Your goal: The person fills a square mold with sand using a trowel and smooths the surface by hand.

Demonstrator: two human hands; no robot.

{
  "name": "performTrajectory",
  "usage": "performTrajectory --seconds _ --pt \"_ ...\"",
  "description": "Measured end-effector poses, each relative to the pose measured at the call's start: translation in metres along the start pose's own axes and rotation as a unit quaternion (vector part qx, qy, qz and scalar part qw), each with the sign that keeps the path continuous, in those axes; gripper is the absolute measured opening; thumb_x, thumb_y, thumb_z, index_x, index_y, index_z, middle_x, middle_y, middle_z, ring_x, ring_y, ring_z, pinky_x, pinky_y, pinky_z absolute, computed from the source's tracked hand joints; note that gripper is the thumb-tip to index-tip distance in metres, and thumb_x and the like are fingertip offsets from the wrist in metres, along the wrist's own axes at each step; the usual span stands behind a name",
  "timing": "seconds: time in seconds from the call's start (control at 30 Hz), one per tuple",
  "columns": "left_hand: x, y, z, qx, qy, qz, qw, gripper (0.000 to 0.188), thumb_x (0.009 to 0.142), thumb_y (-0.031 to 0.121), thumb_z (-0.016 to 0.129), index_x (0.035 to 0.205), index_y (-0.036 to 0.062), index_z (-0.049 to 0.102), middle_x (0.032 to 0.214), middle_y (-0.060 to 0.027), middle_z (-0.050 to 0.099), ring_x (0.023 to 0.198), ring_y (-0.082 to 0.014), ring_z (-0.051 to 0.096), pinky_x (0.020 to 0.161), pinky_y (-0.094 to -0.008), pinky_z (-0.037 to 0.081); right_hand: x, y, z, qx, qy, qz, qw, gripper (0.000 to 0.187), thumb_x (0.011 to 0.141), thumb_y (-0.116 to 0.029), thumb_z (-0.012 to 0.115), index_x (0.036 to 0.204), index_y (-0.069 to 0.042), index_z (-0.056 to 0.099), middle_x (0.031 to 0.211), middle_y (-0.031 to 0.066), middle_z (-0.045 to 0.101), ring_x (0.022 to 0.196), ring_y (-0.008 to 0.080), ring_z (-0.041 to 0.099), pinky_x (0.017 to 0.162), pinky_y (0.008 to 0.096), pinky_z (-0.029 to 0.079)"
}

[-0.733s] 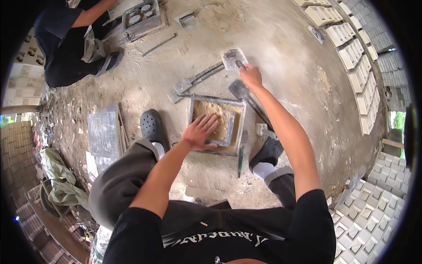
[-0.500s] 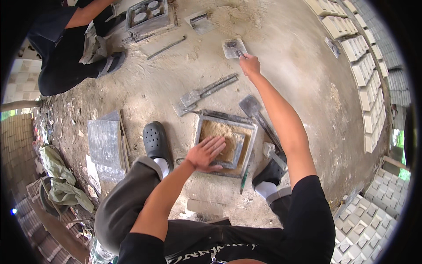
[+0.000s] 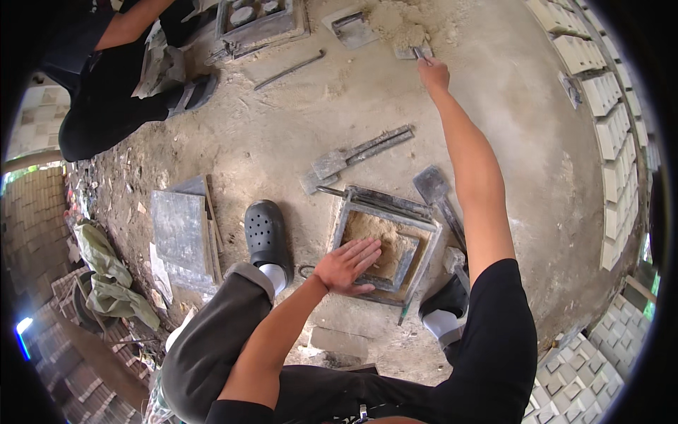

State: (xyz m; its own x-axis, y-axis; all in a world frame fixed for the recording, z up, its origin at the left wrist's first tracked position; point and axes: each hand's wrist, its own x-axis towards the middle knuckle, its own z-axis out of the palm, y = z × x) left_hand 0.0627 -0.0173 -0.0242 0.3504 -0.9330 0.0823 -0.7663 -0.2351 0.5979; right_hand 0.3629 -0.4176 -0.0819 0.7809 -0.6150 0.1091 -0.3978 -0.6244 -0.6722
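My left hand (image 3: 348,266) lies flat with its fingers stretched, over the near left part of a square metal mould (image 3: 431,247). Pale sandy mix (image 3: 371,227) fills part of that mould, around a smaller metal frame (image 3: 406,265) set inside it. My right arm reaches far forward. Its hand (image 3: 433,73) is closed round the handle of a flat square trowel (image 3: 404,53), whose blade is at the edge of a heap of sandy mix (image 3: 408,32); some mix appears to lie on the blade.
A flat metal paddle (image 3: 432,185) and other bar-like tools (image 3: 360,153) lie beyond the mould. Flat plates (image 3: 178,226) are stacked at left. Another person (image 3: 99,92) sits at the upper left near a second mould (image 3: 296,28). Pale blocks (image 3: 614,141) line the right side.
My right hand has carried the trowel forward and slightly right, up to the heap of mix. The left hand stays flat on the mould. The whole view has shifted a little.
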Motion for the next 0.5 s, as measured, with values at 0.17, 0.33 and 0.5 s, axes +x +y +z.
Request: performTrajectory --seconds 0.17,0.33,0.5 --pt "-0.001 0.007 0.005 0.029 -0.021 -0.007 0.999 0.086 0.083 0.063 0.058 0.141 0.0014 0.044 0.151 -0.0144 0.039 0.141 -0.0279 0.036 0.116 -0.0414 0.028 -0.061 0.031 -0.065 0.072 -0.047 0.060 0.994 0.045 0.083 -0.040 0.065 0.115 -0.009 0.070 0.085 0.0121 0.073 0.075 0.0223 0.069 0.071 0.0347 0.052" --pt "-0.001 0.011 0.003 0.083 -0.057 -0.022 0.995 0.095 0.084 0.067 0.052 0.149 0.0016 0.031 0.157 -0.0145 0.028 0.146 -0.0275 0.025 0.120 -0.0407 0.018 -0.128 0.013 -0.168 0.201 -0.085 0.072 0.973 0.045 0.089 -0.027 0.069 0.126 -0.002 0.062 0.078 0.0028 0.068 0.046 0.0041 0.042 0.042 0.0223 0.033" --pt "-0.002 0.019 0.009 0.167 -0.066 -0.020 0.984 0.096 0.085 0.069 0.046 0.149 -0.0009 0.028 0.157 -0.0158 0.025 0.146 -0.0280 0.022 0.120 -0.0399 0.016 -0.226 -0.019 -0.284 0.205 -0.132 0.061 0.968 0.039 0.091 -0.023 0.068 0.123 -0.001 0.064 0.079 -0.0002 0.068 0.048 0.0026 0.041 0.043 0.0207 0.032"
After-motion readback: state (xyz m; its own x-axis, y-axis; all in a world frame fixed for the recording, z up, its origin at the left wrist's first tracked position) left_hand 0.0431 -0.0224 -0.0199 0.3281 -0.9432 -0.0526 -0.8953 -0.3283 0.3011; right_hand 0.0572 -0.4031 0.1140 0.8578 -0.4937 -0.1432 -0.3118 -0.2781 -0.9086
